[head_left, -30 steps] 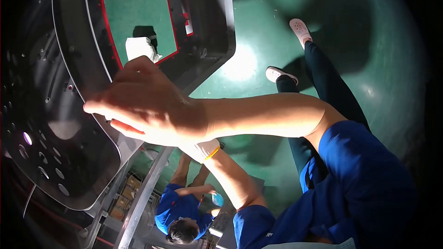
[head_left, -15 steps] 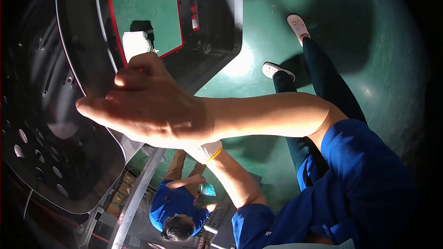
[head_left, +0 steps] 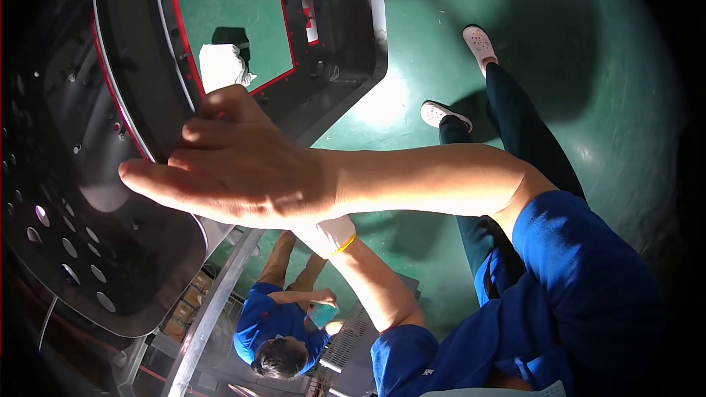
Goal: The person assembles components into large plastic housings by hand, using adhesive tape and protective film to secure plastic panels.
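My bare right hand [head_left: 235, 158] reaches across from the right with its back toward me. The thumb stretches out toward the left, and the other fingers are curled beside the edge of a large dark panel [head_left: 132, 51]. Whatever those fingers hold, if anything, is hidden behind the hand. My left hand [head_left: 323, 234] wears a white glove with a yellow cuff edge. Only its wrist part shows below my right hand, so its fingers are hidden. Just beyond the curled fingers, a crumpled white cloth-like thing [head_left: 222, 66] shows within a red-edged opening [head_left: 283, 15] in the dark structure.
Round holes [head_left: 69, 247] pierce the dark panel at the left. A metal rail [head_left: 213, 316] runs below it. A co-worker in a blue shirt [head_left: 268, 327] sits low, near a perforated grey box [head_left: 349, 338] and small cartons [head_left: 187, 305]. Green floor [head_left: 412, 44] lies around my light clogs [head_left: 479, 44].
My two hands keep nearly the same pose. The holed panel appears slightly shifted in the view. The co-worker's hand and the teal thing by it have moved a little.
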Demonstrator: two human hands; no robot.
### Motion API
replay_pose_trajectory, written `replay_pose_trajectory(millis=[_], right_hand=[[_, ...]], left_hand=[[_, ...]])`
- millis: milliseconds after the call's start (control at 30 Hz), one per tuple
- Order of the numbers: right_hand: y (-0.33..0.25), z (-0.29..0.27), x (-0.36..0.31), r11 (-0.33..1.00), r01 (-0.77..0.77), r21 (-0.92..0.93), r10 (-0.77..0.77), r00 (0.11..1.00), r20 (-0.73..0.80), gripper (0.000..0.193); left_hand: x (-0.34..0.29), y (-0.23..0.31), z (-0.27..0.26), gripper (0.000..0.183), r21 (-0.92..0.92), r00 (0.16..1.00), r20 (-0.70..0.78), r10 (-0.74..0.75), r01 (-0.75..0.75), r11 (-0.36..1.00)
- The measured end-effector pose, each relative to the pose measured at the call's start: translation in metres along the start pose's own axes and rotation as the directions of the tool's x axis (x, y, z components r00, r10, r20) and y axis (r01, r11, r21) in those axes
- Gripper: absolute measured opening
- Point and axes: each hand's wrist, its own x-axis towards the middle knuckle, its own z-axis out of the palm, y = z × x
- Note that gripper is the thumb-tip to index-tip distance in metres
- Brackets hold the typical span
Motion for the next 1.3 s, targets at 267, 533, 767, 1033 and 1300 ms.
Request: replay_pose_trajectory(millis=[267,533,767,1033,1300], right_hand=[[0.018,0.002,-0.002,0.945,-0.066,0.32,0.056,0.998,0.039,0.048],[0.023,-0.08,-0.054,0.985,-0.156,0.078,0.068,0.756,0.651,0.016],[0.007,-0.049,-0.094,0.999,-0.032,-0.044,0.054,0.62,0.783,0.021],[0.003,-0.065,-0.103,0.971,-0.193,0.139,-0.028,0.489,0.872,0.017],[-0.075,-0.053,0.003,0.727,-0.134,0.673,-0.293,0.826,0.481,0.015]], left_hand=[[0.037,0.056,-0.004,0.042,-0.621,0.899,0.187,-0.396,0.421,0.661],[0.023,0.069,0.006,0.062,-0.858,0.936,0.259,-0.239,0.337,0.387],[0.011,0.095,0.032,0.055,-0.542,0.979,-0.077,-0.186,0.116,0.832],[-0.027,0.063,0.028,0.036,-0.478,0.923,-0.259,-0.285,0.134,0.868],[-0.045,0.096,-0.01,0.035,-0.646,0.855,-0.322,-0.407,0.115,0.755]])
